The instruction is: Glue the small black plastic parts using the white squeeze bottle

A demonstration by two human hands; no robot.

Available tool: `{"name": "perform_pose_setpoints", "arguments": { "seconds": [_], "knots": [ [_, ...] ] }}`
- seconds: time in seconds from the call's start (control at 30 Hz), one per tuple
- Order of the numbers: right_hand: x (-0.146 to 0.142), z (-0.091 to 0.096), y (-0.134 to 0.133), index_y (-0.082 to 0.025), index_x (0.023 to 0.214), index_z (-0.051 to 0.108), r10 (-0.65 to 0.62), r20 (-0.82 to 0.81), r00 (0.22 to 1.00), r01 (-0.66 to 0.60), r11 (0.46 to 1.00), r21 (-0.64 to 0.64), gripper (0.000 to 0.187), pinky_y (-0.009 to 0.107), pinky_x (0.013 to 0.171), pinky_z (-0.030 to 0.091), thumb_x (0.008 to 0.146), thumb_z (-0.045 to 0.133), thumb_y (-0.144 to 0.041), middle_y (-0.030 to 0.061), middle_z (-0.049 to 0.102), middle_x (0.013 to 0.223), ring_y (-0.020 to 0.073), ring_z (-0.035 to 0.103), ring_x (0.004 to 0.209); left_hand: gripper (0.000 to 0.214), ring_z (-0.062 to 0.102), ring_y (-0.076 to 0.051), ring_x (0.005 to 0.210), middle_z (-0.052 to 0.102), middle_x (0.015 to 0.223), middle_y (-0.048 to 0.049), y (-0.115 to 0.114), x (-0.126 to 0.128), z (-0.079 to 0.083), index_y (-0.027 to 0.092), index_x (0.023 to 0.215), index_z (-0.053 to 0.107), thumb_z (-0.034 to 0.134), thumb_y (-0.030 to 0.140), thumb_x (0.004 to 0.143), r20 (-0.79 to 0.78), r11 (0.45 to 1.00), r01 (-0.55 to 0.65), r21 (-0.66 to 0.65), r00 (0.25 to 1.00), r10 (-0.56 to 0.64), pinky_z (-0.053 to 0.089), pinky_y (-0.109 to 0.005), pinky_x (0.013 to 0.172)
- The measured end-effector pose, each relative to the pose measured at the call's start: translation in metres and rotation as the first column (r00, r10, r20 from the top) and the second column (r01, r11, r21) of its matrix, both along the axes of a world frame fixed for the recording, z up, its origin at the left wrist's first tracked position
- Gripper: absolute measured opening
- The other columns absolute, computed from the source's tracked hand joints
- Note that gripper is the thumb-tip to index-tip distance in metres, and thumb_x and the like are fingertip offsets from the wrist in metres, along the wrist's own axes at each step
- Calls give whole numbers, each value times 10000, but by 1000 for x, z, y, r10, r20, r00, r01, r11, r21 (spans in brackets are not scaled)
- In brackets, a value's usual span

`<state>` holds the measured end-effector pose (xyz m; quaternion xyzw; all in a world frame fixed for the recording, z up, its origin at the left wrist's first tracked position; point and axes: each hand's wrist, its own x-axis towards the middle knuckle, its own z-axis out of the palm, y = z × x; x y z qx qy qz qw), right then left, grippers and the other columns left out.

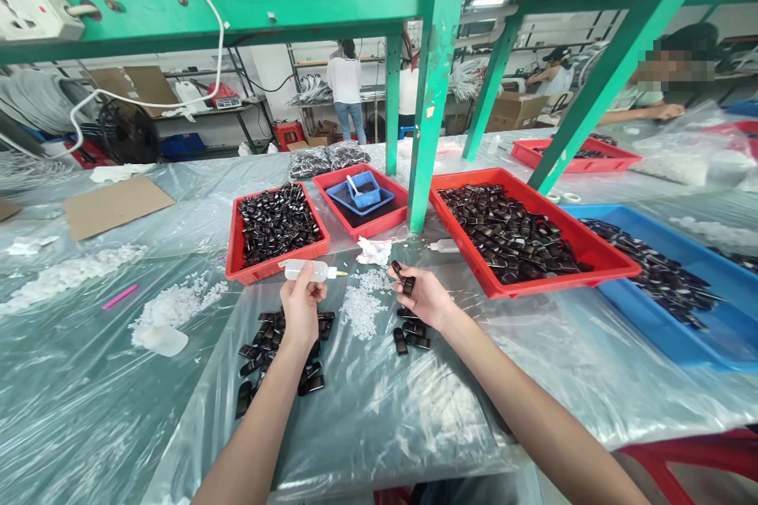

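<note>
My left hand [301, 308] is closed round a clear squeeze bottle [306, 271] with a thin needle tip, held sideways and pointing right. In my right hand [427, 296] are small black plastic parts [403, 278], pinched at the fingertips; their exact number is hard to make out. Between the hands lies a heap of small white translucent pieces [362, 308] on the plastic-covered table. Loose black parts [260, 351] are scattered beneath my left forearm, and a smaller group of black parts [411, 335] rests just below my right hand.
Red trays of black parts stand left [249, 272] and right [503, 288], with a blue tray [663, 339] farther right. A green post [423, 95] rises between the trays. A crumpled white tissue [374, 251] lies ahead. A co-worker [645, 99] sits across at right.
</note>
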<state>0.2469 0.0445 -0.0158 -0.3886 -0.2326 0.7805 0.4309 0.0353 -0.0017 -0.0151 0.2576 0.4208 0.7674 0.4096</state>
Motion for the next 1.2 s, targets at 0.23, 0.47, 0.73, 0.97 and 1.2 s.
{"name": "perform_pose_setpoints", "arguments": {
  "seconds": [0.23, 0.47, 0.73, 0.97, 1.2],
  "knots": [
    [-1, 0, 1, -219, 790, 452, -7, -49, 999, 8, 1000, 22, 197, 186, 354, 197, 854, 614, -311, -20, 558, 690, 96, 415, 483, 365, 466, -78, 467, 566, 581, 28, 0, 0, 0, 155, 725, 601, 841, 425, 677, 16, 1000, 0, -6, 1000, 0, 344, -221, 460],
    [1, -3, 2, -226, 745, 391, 54, -144, 988, -55, 998, -5, 265, 180, 326, 176, 886, 589, -330, -79, 373, 560, 75, 267, 411, 373, 471, -79, 488, 574, 600, 19, 0, 0, 0, 150, 724, 602, 846, 426, 668, 21, 1000, -8, -5, 1000, 8, 346, -216, 466],
    [4, -4, 3, -215, 788, 458, 33, -227, 973, -47, 997, -57, 165, 196, 336, 226, 890, 460, -345, -39, 431, 577, 111, 371, 431, 369, 464, -81, 471, 560, 570, 23, 0, 1, 0, 153, 710, 602, 838, 436, 677, 7, 1000, 5, 1, 1000, -5, 338, -215, 453],
    [4, -8, 5, -221, 823, 486, -26, -208, 978, 19, 999, -33, 78, 220, 405, 330, 835, 495, -297, -11, 500, 637, 143, 457, 499, 373, 461, -82, 464, 556, 559, 24, 0, 1, 2, 155, 704, 599, 836, 440, 669, -2, 1000, 6, -3, 1000, -6, 328, -217, 445],
    [5, -6, 4, -209, 821, 491, -24, -221, 975, 12, 998, -54, 60, 207, 390, 289, 766, 483, -187, -29, 423, 599, 126, 372, 465, 375, 458, -81, 463, 552, 560, 25, 0, 2, 2, 154, 701, 597, 831, 445, 665, -10, 1000, 7, -14, 1000, -7, 331, -218, 446]
  ]
}}
